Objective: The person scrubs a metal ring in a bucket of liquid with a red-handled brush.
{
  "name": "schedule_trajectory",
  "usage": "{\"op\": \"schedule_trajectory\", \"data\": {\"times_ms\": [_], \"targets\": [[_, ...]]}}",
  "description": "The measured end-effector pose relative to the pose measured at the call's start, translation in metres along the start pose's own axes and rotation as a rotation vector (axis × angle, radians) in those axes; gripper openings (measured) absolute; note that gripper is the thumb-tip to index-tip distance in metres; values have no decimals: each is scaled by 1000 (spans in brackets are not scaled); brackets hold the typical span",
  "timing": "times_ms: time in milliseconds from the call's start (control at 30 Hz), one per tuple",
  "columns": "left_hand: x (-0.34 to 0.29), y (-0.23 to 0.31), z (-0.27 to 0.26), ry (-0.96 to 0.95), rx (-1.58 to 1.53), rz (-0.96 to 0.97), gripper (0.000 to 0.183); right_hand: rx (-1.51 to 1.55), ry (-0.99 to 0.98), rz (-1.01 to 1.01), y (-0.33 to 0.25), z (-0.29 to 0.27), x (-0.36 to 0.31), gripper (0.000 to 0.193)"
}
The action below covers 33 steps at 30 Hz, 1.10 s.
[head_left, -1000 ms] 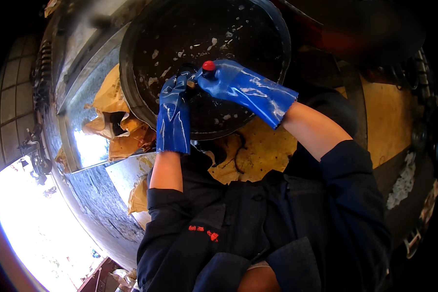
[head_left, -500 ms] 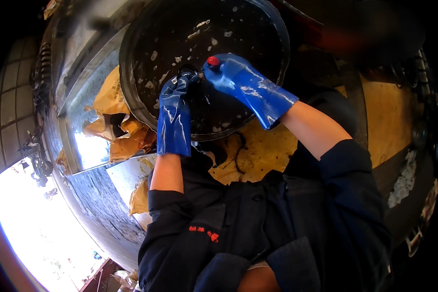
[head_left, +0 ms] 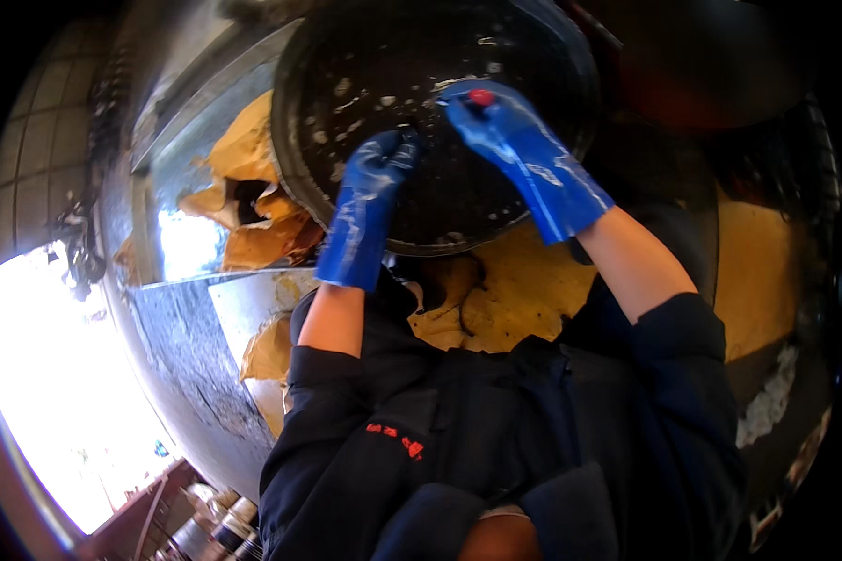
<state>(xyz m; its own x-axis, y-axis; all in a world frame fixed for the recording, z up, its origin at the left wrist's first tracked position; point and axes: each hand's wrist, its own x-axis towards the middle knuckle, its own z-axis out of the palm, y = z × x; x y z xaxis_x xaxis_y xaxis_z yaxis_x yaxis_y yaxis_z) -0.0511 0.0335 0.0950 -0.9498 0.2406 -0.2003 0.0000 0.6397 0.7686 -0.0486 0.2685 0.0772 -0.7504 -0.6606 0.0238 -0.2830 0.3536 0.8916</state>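
Observation:
A big round black basin (head_left: 288, 154) holds dark liquid with pale foam specks. Over it are both of my hands, in wet blue rubber gloves. My left hand (head_left: 380, 161) is closed, with a small black part (head_left: 408, 122) at its fingertips, too dark and blurred to make out fully. To its right, my right hand (head_left: 496, 117) is wrapped round a tool with a red handle end (head_left: 481, 97). The glove hides most of that tool, so its kind does not show.
Torn brown paper (head_left: 243, 150) lies left of the basin on a grey metal surface (head_left: 173, 201). Below the basin is a stained yellowish sheet (head_left: 519, 294). Several cylindrical containers (head_left: 229, 524) stand at the lower left, and a brownish panel (head_left: 758, 271) is at the right.
The view has shifted, so the basin appears farther right. My hands have drawn apart; the right one has moved up and away from the left. The black ring shape at my left fingers shows less now.

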Motion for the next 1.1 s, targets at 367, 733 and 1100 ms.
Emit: {"op": "schedule_trajectory", "data": {"times_ms": [367, 733, 1100], "targets": [[-23, -64, -154, 481, 185, -148, 26, -3247, 379, -1484, 41, -15, -11, 13], [17, -84, -192, 493, 513, -64, 48, -3375, 399, -1628, 67, 1, -28, 33], [97, 5, 107, -250, 204, -140, 65, -3154, 426, -1906, 97, 33, -53, 36]]}}
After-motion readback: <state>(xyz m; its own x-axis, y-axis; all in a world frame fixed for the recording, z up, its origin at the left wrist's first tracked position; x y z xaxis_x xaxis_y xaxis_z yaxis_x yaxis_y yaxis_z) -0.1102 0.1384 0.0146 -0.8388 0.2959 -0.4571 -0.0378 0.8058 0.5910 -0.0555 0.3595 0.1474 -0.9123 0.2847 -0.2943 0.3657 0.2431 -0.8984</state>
